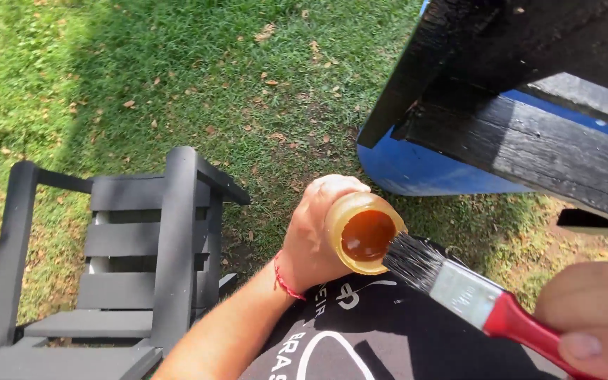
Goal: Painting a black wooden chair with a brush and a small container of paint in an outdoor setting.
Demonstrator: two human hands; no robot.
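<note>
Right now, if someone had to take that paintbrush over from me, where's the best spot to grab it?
Take the paintbrush by the red handle just behind its metal band, coming from above. The right hand holds only the handle's far end, so that stretch is bare, and the black bristles rest at the mouth of the jar in the left hand, likely wet.

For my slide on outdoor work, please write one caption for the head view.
Left hand holds a cup of brown liquid; right hand brings a red-handled brush to its rim.
</note>
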